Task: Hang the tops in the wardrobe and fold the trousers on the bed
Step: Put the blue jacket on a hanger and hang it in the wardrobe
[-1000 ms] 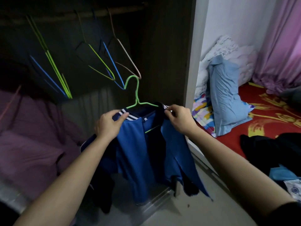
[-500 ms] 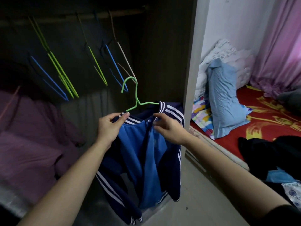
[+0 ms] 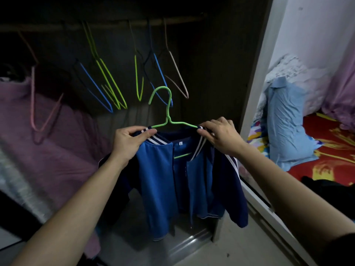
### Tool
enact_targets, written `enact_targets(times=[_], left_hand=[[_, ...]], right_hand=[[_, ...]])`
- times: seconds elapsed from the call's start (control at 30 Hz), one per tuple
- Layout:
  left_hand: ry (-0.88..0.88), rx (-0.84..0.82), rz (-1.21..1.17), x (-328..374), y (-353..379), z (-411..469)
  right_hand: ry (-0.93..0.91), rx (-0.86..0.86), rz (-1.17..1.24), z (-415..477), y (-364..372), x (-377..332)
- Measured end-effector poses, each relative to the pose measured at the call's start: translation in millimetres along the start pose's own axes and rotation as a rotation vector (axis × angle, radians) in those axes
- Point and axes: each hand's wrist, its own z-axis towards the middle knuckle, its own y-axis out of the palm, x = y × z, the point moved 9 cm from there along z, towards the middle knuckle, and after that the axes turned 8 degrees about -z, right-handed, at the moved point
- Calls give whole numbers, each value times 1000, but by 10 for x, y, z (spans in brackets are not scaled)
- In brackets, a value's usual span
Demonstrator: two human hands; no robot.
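White wall [image 3: 317, 25], pink curtain [image 3: 343, 89] right, grey floor [image 3: 240, 246].

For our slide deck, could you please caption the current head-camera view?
Left hand and right hand grip the collar of a blue jacket on a green hanger, below the wardrobe rail.

The left hand [image 3: 127, 142], at the left end of the blue jacket's [image 3: 159, 173] collar, is bare, with plain fingers and a broad thumb. Its forearm [image 3: 76, 204], below and left of the jacket, is uncovered all the way to the picture's edge. The right hand [image 3: 221, 135], at the collar's right end, is likewise bare, its knuckles showing as low ridges. The right forearm [image 3: 278, 179], right of the jacket, is uncovered up to a dark sleeve [image 3: 346, 246], black or nearly so, whose edge shows only far below and right of the jacket.
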Motion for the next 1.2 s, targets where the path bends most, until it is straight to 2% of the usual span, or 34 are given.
enact_targets(times=[0.13, 0.23, 0.37, 0.5, 0.57, 0.7, 0.77, 0.93, 1.13, 1.2], left_hand=[[-23, -58, -70, 50, 26, 5], [-27, -106, -101, 122, 49, 68], [-85, -192, -114, 152, -20, 199], [-141, -265, -100, 106, -76, 295], [-101, -348, -33, 118, 58, 269], [-3, -205, -129, 207, 132, 318], [-2, -193, -167, 208, 179, 349], [35, -383, -78, 89, 477, 350], [202, -492, 129, 116, 999, 350], [331, -496, 253, 278, 1135, 405]], right_hand=[[-160, -30, 142, 116, -150, -335], [-116, 72, 241, 127, -372, -366], [-93, 270, 131, 115, -731, -351], [-87, 279, 145, 162, -841, -423], [-94, 266, 160, 180, -845, -480], [-78, 232, 185, 174, -842, -556], [-70, 176, 195, 144, -845, -571], [27, -49, 239, -59, -869, -477], [273, 63, 99, -487, -973, -259], [325, 119, 84, -615, -1062, -190]])
